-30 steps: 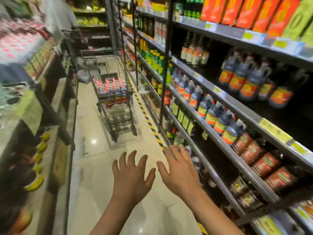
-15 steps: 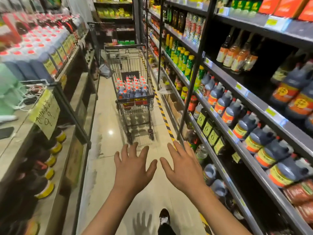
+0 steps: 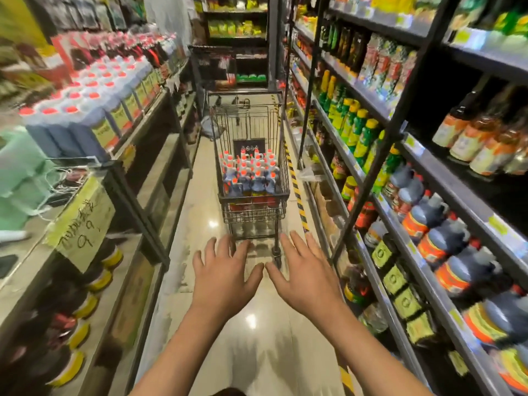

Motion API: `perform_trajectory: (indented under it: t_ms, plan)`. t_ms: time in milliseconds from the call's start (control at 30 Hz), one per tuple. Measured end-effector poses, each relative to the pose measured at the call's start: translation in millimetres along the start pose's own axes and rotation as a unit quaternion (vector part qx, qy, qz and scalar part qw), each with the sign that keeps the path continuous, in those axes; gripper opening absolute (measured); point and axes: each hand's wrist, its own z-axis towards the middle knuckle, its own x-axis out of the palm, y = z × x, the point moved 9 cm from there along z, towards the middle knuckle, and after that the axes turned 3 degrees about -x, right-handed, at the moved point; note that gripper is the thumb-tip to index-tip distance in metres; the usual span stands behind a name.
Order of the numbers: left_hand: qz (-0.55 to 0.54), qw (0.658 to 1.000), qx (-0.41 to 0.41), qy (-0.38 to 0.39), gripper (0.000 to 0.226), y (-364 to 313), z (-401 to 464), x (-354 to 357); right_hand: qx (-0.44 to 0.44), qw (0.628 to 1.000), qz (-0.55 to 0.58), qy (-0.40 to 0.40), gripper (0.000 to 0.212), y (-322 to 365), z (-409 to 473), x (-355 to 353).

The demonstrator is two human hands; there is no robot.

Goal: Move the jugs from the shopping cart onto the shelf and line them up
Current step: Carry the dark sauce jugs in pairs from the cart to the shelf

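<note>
Two empty hands (image 3: 265, 281); one jug-filled cart (image 3: 253, 178).

Dark jugs (image 3: 251, 175) with orange-red caps and white handles are packed upright in several rows inside the wire shopping cart (image 3: 254, 195), parked mid-aisle. Matching dark jugs with orange labels are lined up along the right-hand shelf (image 3: 445, 307), caps up.

Yellow handwritten price sign (image 3: 81, 227) hanging off the left counter edge. Green bottles with yellow caps (image 3: 355, 125) upright on a right-hand rack; black-and-yellow hazard tape (image 3: 297, 192) along the floor.
</note>
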Motion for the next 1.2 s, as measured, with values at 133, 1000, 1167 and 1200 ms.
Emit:
perform_trajectory:
  t_ms: [133,1000,1167,1200]
  plan:
    - [-0.012,0.999,-0.024,0.025,0.067,23.5,53.3,19.2,-0.022,0.999,-0.014,0.019,0.076,4.5,67.2,12.4]
    - [-0.035,0.987,-0.014,0.155,0.067,110.5,410.2,179.0,0.062,0.991,-0.01,0.122,0.08,-55.6,430.7,124.7]
    - [-0.009,0.985,-0.002,0.174,0.06,97.3,483.5,217.8,0.072,0.989,0.001,0.126,0.077,-95.1,503.7,142.1]
    - [-0.006,0.983,-0.004,0.181,0.061,94.6,499.6,226.1,0.069,0.989,-0.002,0.132,0.077,-101.6,519.1,145.2]
